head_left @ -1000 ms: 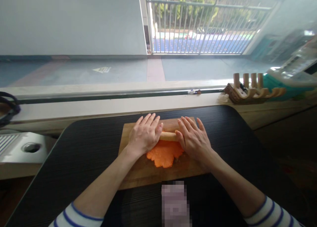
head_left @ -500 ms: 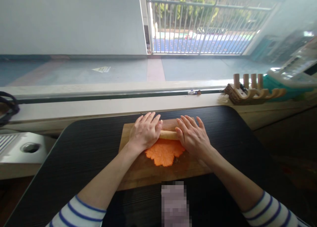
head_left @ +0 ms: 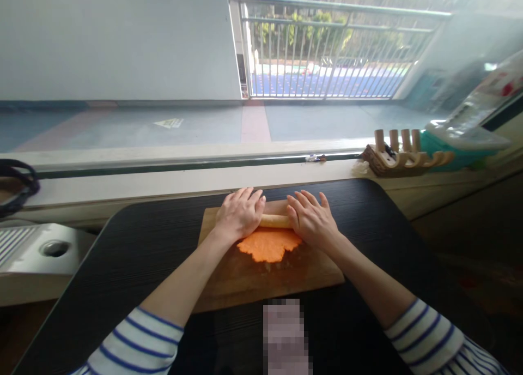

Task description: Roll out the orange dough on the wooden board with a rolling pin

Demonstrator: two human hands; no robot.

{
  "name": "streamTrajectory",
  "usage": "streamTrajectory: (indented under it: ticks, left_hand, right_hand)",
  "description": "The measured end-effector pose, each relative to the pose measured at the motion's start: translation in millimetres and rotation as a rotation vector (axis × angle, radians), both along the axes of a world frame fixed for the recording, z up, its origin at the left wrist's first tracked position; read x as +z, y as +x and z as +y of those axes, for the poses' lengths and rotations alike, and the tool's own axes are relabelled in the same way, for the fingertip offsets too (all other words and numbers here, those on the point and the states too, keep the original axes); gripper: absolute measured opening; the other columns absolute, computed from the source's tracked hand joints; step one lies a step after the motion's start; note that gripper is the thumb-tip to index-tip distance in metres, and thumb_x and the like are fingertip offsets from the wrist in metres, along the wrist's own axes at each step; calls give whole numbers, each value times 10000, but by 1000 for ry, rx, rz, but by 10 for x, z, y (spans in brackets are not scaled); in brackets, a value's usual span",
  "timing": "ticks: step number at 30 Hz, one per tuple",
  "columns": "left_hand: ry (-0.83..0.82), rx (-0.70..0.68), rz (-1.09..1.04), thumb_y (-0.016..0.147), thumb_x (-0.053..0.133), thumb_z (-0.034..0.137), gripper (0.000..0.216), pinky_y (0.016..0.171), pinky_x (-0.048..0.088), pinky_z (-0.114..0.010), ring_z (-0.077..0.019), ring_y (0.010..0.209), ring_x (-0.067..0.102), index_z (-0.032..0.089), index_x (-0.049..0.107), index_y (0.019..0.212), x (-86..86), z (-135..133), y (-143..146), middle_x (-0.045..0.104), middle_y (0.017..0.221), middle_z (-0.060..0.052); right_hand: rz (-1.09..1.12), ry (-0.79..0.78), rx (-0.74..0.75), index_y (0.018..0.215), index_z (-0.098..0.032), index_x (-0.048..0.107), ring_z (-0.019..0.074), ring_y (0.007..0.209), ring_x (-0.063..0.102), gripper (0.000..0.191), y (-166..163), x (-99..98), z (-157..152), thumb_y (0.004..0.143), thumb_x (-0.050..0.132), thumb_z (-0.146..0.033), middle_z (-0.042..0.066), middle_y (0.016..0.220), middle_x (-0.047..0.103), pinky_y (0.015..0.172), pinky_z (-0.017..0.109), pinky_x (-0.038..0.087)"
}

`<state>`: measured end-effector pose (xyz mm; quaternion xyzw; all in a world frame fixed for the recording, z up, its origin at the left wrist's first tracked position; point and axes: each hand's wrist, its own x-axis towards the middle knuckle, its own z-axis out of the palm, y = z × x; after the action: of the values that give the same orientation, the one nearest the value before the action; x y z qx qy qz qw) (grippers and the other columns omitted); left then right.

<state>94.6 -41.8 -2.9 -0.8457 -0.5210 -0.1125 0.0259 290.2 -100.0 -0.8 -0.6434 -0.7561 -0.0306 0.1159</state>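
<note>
A flattened sheet of orange dough (head_left: 267, 244) lies on a wooden board (head_left: 249, 282) on the black table (head_left: 134, 255). A pale wooden rolling pin (head_left: 274, 221) rests across the dough's far edge. My left hand (head_left: 240, 215) lies flat on the pin's left end, fingers stretched out. My right hand (head_left: 311, 221) lies flat on its right end, fingers also extended. Only the pin's middle shows between the hands.
A wooden rack (head_left: 398, 152) and a teal box with a clear lid (head_left: 461, 140) sit on the sill at the back right. A white appliance (head_left: 36, 249) stands left of the table. A window with railings lies beyond.
Both hands have pushed the rolling pin away from me toward the dough's far edge, and more of the orange dough shows in front of the pin.
</note>
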Motion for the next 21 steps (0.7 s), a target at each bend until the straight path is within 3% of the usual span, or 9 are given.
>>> streamTrajectory:
  ticks: [10, 21]
  left_hand:
    - [-59, -10, -3, 952, 241, 402, 462, 1019, 363, -413, -224, 1213, 508, 224, 581, 1208, 110, 70, 51, 597, 1289, -70]
    - [101, -8, 22, 947, 276, 384, 461, 1010, 383, -460, -259, 1203, 526, 189, 602, 1208, 44, -337, -36, 612, 1261, -125]
  right_hand:
    - [29, -86, -13, 1302, -236, 514, 242, 1316, 378, 450, 20, 71, 128, 978, 225, -354, 76, 1358, 534, 1075, 571, 220]
    - [2, 97, 32, 1324, -184, 499, 256, 1335, 356, 460, -33, -12, -249, 983, 263, -382, 123, 1413, 470, 1089, 531, 199]
